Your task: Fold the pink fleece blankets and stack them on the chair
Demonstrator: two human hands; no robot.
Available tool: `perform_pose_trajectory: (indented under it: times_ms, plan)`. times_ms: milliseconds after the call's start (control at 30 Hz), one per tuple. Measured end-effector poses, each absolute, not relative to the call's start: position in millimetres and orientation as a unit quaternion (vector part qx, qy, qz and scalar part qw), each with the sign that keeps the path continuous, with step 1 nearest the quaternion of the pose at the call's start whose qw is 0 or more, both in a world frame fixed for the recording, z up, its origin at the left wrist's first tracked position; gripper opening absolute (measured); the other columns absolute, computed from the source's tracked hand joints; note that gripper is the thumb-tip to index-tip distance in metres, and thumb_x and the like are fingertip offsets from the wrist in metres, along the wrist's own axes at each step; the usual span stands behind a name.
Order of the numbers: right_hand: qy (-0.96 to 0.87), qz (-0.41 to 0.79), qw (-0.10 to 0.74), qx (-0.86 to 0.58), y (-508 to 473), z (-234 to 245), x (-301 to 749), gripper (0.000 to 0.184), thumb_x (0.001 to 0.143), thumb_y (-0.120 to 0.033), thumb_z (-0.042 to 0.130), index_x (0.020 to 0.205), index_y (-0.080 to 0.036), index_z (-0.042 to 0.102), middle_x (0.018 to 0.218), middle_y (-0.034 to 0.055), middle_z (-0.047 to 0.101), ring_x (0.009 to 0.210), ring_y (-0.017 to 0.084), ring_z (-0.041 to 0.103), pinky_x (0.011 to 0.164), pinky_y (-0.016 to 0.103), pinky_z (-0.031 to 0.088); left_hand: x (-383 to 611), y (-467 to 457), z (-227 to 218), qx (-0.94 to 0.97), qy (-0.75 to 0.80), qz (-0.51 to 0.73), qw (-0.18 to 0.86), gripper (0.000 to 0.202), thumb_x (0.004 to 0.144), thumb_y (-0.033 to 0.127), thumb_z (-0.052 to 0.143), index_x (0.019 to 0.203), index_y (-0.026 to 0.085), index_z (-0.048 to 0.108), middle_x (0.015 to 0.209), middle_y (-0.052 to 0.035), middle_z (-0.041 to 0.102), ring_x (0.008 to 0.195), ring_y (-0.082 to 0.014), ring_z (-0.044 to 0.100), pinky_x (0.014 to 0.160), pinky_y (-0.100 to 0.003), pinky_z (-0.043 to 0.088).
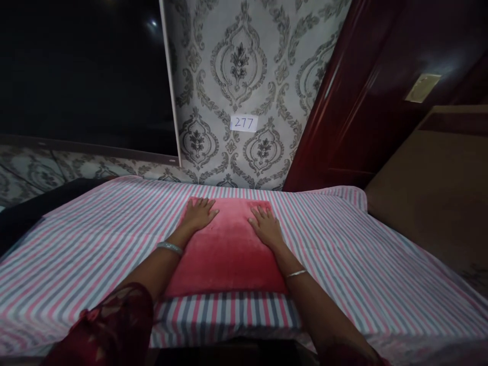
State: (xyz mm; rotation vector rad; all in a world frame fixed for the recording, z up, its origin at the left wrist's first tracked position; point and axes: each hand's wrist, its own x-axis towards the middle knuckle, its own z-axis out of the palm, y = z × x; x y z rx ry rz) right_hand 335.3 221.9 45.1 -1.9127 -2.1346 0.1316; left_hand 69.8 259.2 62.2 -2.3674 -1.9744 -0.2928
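Note:
A red, soft-looking cloth lies flat and roughly square in front of me, its near edge close to the table's front edge. My left hand rests flat on its far left corner with the fingers spread. On the far right corner lies my right hand, palm down, fingers apart. Neither hand grips anything. Beneath the cloth is a striped tablecloth in pink, grey and white.
A large dark television screen stands at the back left. Behind the table is patterned wallpaper with a paper label reading 277. To the right are a dark red door and a big brown box.

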Motion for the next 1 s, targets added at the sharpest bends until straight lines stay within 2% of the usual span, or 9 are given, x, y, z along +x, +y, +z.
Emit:
perform_pose_trajectory:
  times_ms: [200,467,600,700,800,900,967,1000]
  plan:
    - [-0.742,0.052,0.148,-0.652,224,40,341,0.056,0.103,-0.052,0.028,0.156,-0.035,0.033,0.166,-0.0006,0.026,0.154,0.029,0.014,0.117,0.055,0.025,62,261,59,-0.763,-0.636,-0.112,0.011,0.062,0.101,0.05,0.03,0.153,0.019,0.039,0.159,-0.014,0.038,0.15,-0.0285,0.03,0.122,-0.056,0.012]
    - [-0.74,0.045,0.162,-0.652,221,40,337,0.055,0.103,-0.05,0.03,0.154,-0.033,0.037,0.165,0.0011,0.027,0.153,0.029,0.016,0.116,0.054,0.027,59,253,63,-0.761,-0.635,-0.136,0.002,0.055,0.1,0.044,0.036,0.15,0.022,0.044,0.158,-0.0116,0.041,0.149,-0.025,0.032,0.123,-0.049,0.011]
    - [-0.738,0.055,0.176,-0.65,218,43,335,0.054,0.103,-0.049,0.032,0.154,-0.032,0.038,0.165,0.0015,0.027,0.153,0.029,0.016,0.117,0.055,0.025,67,243,68,-0.76,-0.631,-0.152,0.028,0.05,0.099,0.039,0.039,0.145,0.024,0.05,0.153,-0.0111,0.048,0.145,-0.0263,0.036,0.122,-0.049,0.012]
    - [-0.733,0.076,0.188,-0.65,218,46,334,0.053,0.102,-0.049,0.035,0.152,-0.033,0.041,0.165,0.0011,0.03,0.153,0.03,0.017,0.117,0.058,0.023,73,233,74,-0.747,-0.642,-0.17,0.043,0.046,0.098,0.038,0.04,0.137,0.021,0.057,0.145,-0.0148,0.055,0.142,-0.0296,0.038,0.121,-0.05,0.014]
    - [-0.696,0.113,0.249,-0.665,229,55,337,0.052,0.1,-0.046,0.038,0.148,-0.028,0.048,0.162,0.0054,0.035,0.15,0.027,0.026,0.117,0.053,0.026,72,234,81,-0.715,-0.674,-0.182,0.033,0.044,0.097,0.039,0.042,0.129,0.017,0.062,0.141,-0.0191,0.056,0.14,-0.0339,0.039,0.119,-0.055,0.017]
    - [-0.634,0.12,0.315,-0.696,252,67,341,0.059,0.099,-0.038,0.037,0.153,-0.015,0.039,0.162,0.0152,0.032,0.148,0.027,0.032,0.115,0.046,0.032,61,252,90,-0.653,-0.733,-0.189,-0.009,0.045,0.095,0.037,0.041,0.127,0.012,0.062,0.139,-0.0247,0.056,0.134,-0.0386,0.047,0.11,-0.058,0.031]
    - [-0.611,0.124,0.326,-0.711,271,73,342,0.063,0.099,-0.037,0.035,0.155,-0.01,0.033,0.159,0.0192,0.035,0.144,0.029,0.038,0.112,0.045,0.037,53,268,95,-0.605,-0.771,-0.192,-0.05,0.047,0.095,0.035,0.04,0.128,0.009,0.06,0.131,-0.0272,0.061,0.124,-0.0375,0.057,0.1,-0.052,0.043]
    - [-0.603,0.131,0.327,-0.716,280,74,342,0.063,0.098,-0.038,0.035,0.155,-0.01,0.034,0.156,0.0201,0.041,0.14,0.03,0.043,0.109,0.045,0.039,49,276,96,-0.584,-0.786,-0.192,-0.069,0.047,0.095,0.034,0.039,0.128,0.008,0.06,0.126,-0.0275,0.064,0.119,-0.0362,0.062,0.095,-0.048,0.047]
